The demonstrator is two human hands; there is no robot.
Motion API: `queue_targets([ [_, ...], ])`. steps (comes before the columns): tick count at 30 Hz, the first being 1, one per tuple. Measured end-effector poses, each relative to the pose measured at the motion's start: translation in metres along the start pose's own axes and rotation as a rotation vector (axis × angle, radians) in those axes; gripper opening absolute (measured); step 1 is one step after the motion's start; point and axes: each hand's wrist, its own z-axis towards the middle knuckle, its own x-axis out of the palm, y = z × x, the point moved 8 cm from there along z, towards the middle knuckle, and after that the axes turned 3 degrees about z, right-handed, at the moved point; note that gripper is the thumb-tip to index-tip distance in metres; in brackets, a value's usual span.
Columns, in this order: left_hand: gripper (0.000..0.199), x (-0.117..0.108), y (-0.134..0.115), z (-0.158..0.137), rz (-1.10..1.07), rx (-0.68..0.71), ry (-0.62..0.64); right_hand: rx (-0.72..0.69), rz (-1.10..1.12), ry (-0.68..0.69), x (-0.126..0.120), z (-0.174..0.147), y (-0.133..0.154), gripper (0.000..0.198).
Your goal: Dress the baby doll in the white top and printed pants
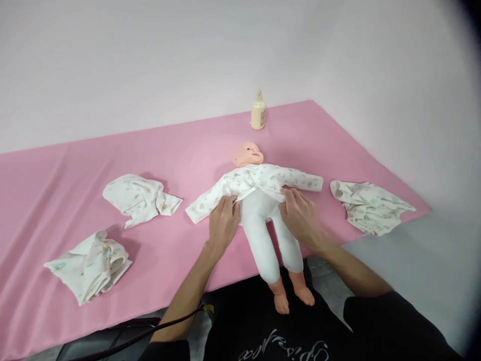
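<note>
A baby doll (259,215) lies on its back on the pink-covered table, head away from me, its bare feet hanging over the front edge. It wears a white printed baby shirt (278,176) with long sleeves spread to both sides. The shirt front parts over the doll's white cloth belly. My left hand (224,215) is closed on the shirt's lower edge at the doll's left-hand side in view. On the opposite side, my right hand (298,213) pinches the other lower edge. Fingertips of both hands are partly hidden by the cloth.
Two crumpled printed baby garments, one farther back (137,198) and one nearer (92,265), lie on the left. Another printed garment (372,205) rests at the table's right edge. A cream pump bottle (258,113) stands behind the doll. A black cable (150,328) crosses below my left forearm.
</note>
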Motion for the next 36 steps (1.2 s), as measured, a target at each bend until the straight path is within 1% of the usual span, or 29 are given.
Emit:
queue_targets([
  [3, 0.017, 0.003, -0.001, 0.003, -0.120, -0.066, 0.053, 0.081, 0.108, 0.060, -0.003, -0.002, -0.012, 0.030],
  [6, 0.020, 0.003, -0.002, 0.005, -0.196, -0.097, 0.053, 0.138, 0.254, 0.154, -0.001, -0.002, -0.016, 0.024],
  [8, 0.021, 0.002, -0.001, 0.006, -0.230, -0.112, 0.040, 0.148, 0.342, 0.202, 0.002, -0.001, -0.015, 0.020],
  [11, 0.020, 0.000, 0.000, 0.005, -0.274, -0.127, 0.011, 0.137, 0.456, 0.224, 0.005, 0.002, -0.010, 0.022],
  [14, 0.020, -0.005, -0.005, 0.004, -0.309, -0.115, -0.024, 0.128, 0.578, 0.218, 0.007, 0.004, -0.003, 0.023],
  [17, 0.021, -0.007, -0.016, 0.001, -0.322, -0.091, -0.028, 0.124, 0.689, 0.180, 0.007, 0.005, 0.004, 0.020],
  [22, 0.020, 0.002, -0.038, -0.004, -0.317, -0.042, -0.015, 0.145, 0.803, 0.120, 0.004, 0.005, 0.009, 0.019],
  [28, 0.012, 0.014, -0.052, -0.008, -0.283, 0.024, -0.057, 0.166, 0.857, 0.111, 0.001, 0.000, 0.013, 0.023],
  [33, 0.011, 0.012, -0.059, -0.010, -0.192, 0.122, -0.153, 0.174, 0.852, 0.098, 0.006, -0.003, 0.017, 0.024],
  [36, 0.010, 0.010, -0.063, -0.011, -0.141, 0.185, -0.210, 0.154, 0.840, 0.088, 0.008, -0.004, 0.021, 0.023],
])
